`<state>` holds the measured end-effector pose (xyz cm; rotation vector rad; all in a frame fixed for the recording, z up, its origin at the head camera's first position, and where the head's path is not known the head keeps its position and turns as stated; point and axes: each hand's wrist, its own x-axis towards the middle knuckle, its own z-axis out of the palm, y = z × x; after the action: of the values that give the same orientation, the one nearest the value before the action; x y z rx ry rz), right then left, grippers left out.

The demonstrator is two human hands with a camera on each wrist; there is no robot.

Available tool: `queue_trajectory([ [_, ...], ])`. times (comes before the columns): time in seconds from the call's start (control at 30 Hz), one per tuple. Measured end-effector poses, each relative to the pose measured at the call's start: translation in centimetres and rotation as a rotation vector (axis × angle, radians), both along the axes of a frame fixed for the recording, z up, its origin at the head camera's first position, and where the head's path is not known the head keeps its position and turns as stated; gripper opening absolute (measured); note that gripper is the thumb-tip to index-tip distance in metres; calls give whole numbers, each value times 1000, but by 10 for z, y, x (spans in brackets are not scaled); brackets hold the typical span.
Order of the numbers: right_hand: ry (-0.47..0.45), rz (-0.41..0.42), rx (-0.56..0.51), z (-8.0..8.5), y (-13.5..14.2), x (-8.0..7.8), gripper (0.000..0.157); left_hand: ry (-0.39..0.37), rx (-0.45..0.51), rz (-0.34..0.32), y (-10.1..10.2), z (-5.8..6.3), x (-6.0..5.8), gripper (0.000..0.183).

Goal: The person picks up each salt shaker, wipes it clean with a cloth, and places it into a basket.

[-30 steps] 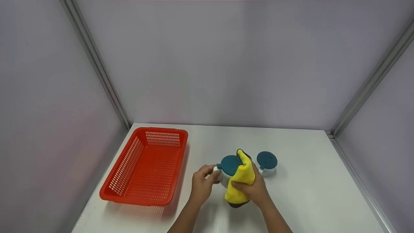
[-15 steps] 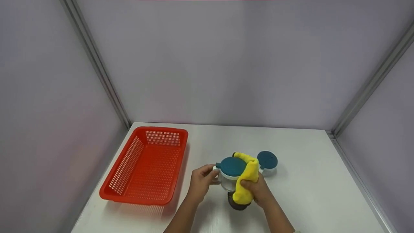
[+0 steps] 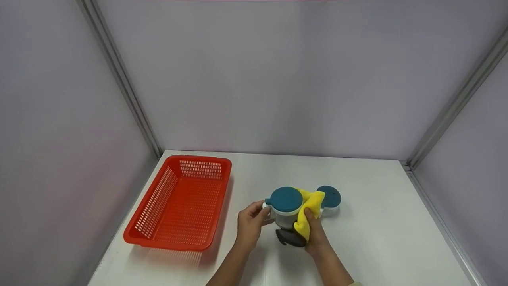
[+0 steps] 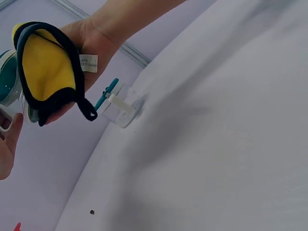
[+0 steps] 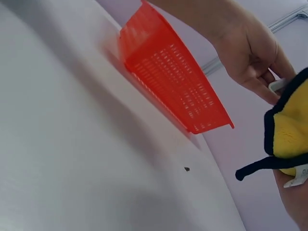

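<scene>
The yellow cloth (image 3: 312,203) has slid rightward on the clear, teal-lidded jar (image 3: 285,219).

Between the left fingers (image 3: 254,208) and the right fingers (image 3: 309,215) is the lidded jar (image 3: 285,206), above the tabletop (image 3: 377,222). Its handle (image 3: 264,205) is at the left fingers. The cloth (image 3: 312,203) lies between this jar and the right fingers. Behind the right fingers and slightly to their right, the second lidded jar (image 3: 331,198) stands on the tabletop. To the left of the left fingers, the basket (image 3: 184,210) sits on the same tabletop.
</scene>
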<state>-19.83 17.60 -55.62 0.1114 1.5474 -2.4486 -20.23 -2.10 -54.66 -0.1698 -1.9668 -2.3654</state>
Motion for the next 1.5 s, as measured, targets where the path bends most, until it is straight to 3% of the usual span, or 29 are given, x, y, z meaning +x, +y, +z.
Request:
queue_trajectory([
  [0.17, -169, -30, -44, 2, -4, 1, 86, 17, -1, 19, 6, -2, 1, 24],
  [0.43, -213, -10, -127, 8, -6, 5, 91, 14, 11, 13, 7, -3, -2, 25],
  [0.73, -179, 76, -160, 15, -4, 11, 84, -34, -4, 4, 3, -2, -3, 24],
  [1.13, -157, 164, -170, 25, -3, 15, 89, -20, 0, -28, -2, 3, -7, 25],
  [1.37, -96, 182, -151, 27, -2, 17, 82, -52, 1, -52, -3, 6, -9, 27],
  [1.5, 11, 264, -164, 23, 1, 17, 68, -74, -7, -63, -5, 7, -10, 28],
])
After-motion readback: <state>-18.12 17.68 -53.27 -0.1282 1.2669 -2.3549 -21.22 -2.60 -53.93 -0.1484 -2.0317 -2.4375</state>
